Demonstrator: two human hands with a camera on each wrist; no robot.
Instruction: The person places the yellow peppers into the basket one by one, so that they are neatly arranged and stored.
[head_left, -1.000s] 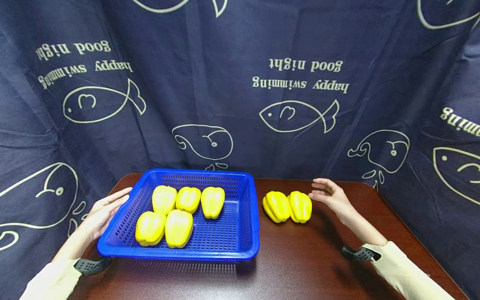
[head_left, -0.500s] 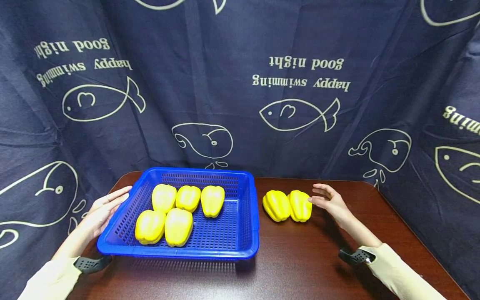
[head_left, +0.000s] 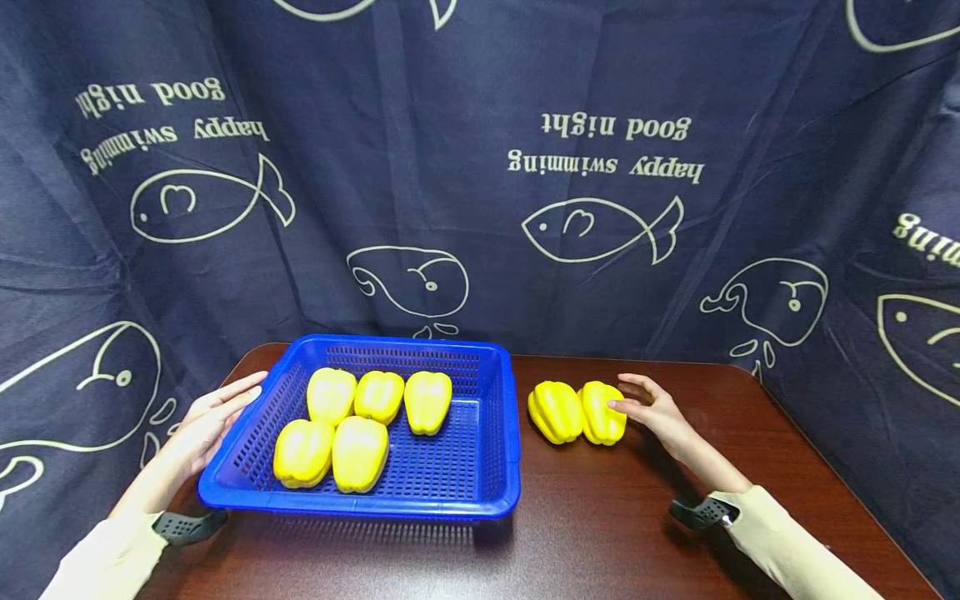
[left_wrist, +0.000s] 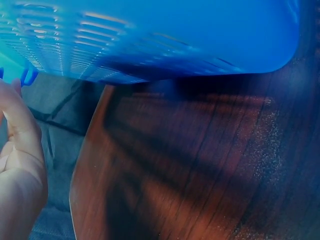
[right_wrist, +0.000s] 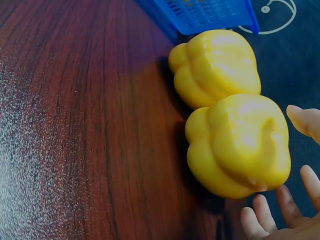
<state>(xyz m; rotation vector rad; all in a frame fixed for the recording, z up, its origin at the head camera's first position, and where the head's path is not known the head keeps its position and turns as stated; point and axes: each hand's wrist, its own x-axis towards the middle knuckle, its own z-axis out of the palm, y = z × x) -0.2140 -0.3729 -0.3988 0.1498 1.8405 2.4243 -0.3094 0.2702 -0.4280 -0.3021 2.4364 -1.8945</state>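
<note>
Two yellow bell peppers lie side by side on the table to the right of a blue plastic basket (head_left: 360, 505). By the outer bell pepper (head_left: 602, 414) is my right hand (head_left: 656, 417), its thumb and fingers spread around the near end. In the right wrist view this bell pepper (right_wrist: 245, 145) sits between thumb and fingertips, which come right up to its skin. The other bell pepper (head_left: 556, 412) lies against it on the basket side. My left hand (head_left: 202, 429) is at the basket's left side, fingers stretched along the rim.
Several more yellow bell peppers (head_left: 360, 454) lie in the left and back of the basket. Brown wooden table (head_left: 585, 533) extends in front and to the right. A dark blue printed cloth (head_left: 480, 167) hangs behind and at both sides.
My right hand has moved left and slightly down, bringing its fingers around the outer bell pepper. The left hand stays at the basket, and the bell peppers have not moved.
</note>
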